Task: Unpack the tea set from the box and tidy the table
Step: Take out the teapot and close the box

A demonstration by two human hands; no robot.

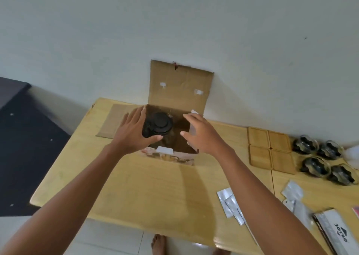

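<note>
An open cardboard box (179, 83) stands on the wooden table (155, 188) against the wall, its back flap upright. Inside it sits a glass teapot with a black lid (161, 125). My left hand (134, 133) rests against the teapot's left side, fingers spread and thumb in front of it. My right hand (200, 134) hovers open over the box's right edge, holding nothing. Four wooden coasters (270, 149) and several glass cups (326, 159) with dark inserts lie to the right.
Silver wrappers (231, 204) and a silver packet (330, 233) lie at the table's front right. A flat cardboard piece (110, 120) lies left of the box. A dark mat (25, 147) covers the floor at the left. Bare feet show below the table edge.
</note>
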